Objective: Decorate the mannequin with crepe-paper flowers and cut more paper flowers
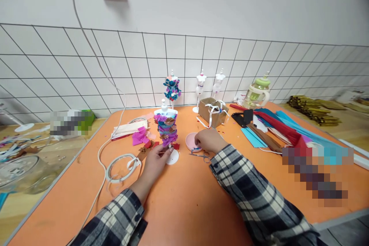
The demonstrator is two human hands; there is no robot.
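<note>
A small white dress form (167, 127) covered in purple, blue and brown paper pieces stands upright on a round white base. My left hand (158, 158) is closed around its stem, just under the decorated body. My right hand (210, 141) reaches into a shallow pink dish (190, 141), fingers pinched together at its inner side. Something small and blue lies by the fingertips; whether they hold it is hidden. Scissors (198, 156) rest on the orange table right in front of the dish. Purple paper scraps (140, 135) lie left of the dress form.
Behind stand another decorated dress form (172, 89) and two plain white ones. A cardboard box (208, 112) holds white ribbon. At left, a tape roll (121, 168) lies beside a white cable. Coloured paper (255, 137), a black object and a green-lidded bottle (257, 93) occupy the right.
</note>
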